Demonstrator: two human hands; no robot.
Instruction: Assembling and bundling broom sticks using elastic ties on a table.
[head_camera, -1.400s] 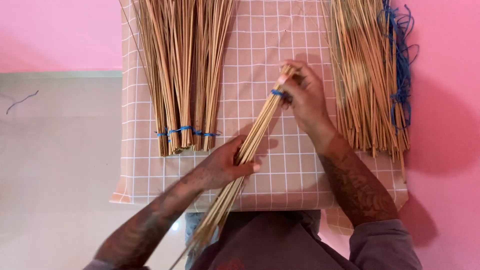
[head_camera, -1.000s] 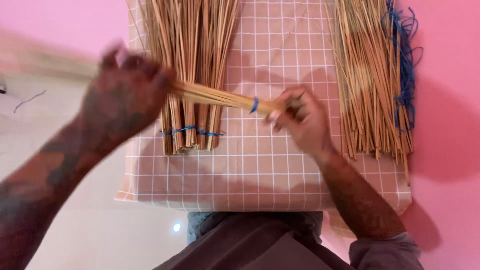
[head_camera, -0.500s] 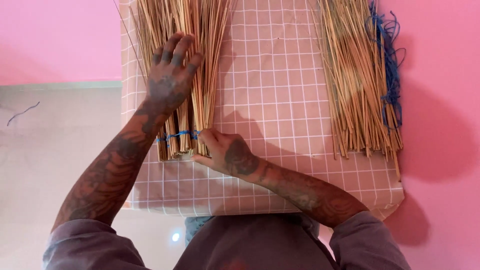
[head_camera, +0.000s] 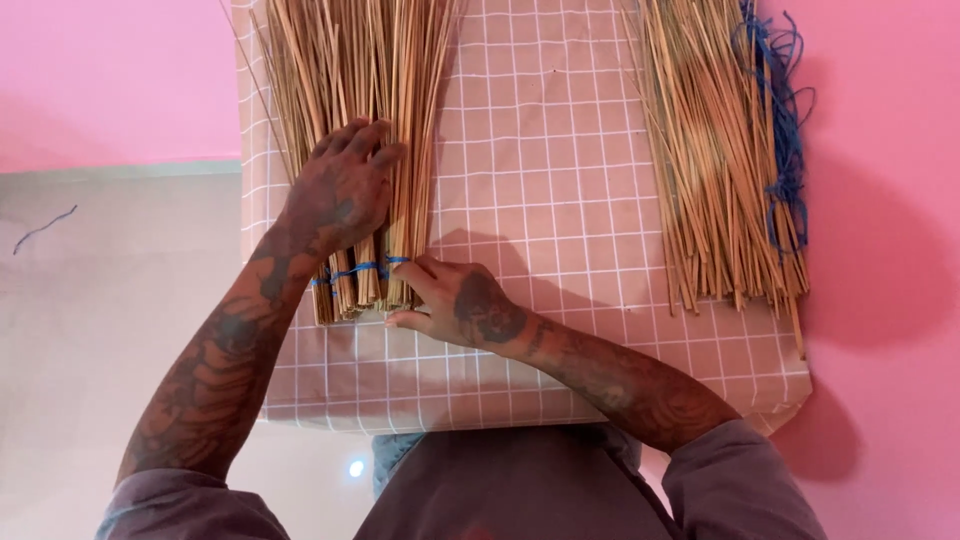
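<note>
Left hand (head_camera: 340, 190) spread flat atop tied stick bundles (head_camera: 360, 120); right hand (head_camera: 455, 300) pinching bundle ends.

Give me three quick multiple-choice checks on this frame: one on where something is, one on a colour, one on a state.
1. Where does the left hand rest?
A. flat on the tied stick bundles
B. on the loose stick pile
C. off the table, on the floor

2. What colour are the ties around the bundles?
A. red
B. blue
C. white

3. How does the loose stick pile at the right edge lie?
A. standing upright in a jar
B. held up in the right hand
C. flat on the checked table cover, touched by neither hand

Answers:
1 A, the palm and fingers press down on the bundles.
2 B, blue bands cross the sticks near their lower ends, by the right hand.
3 C, both hands are over at the bundles.
</note>
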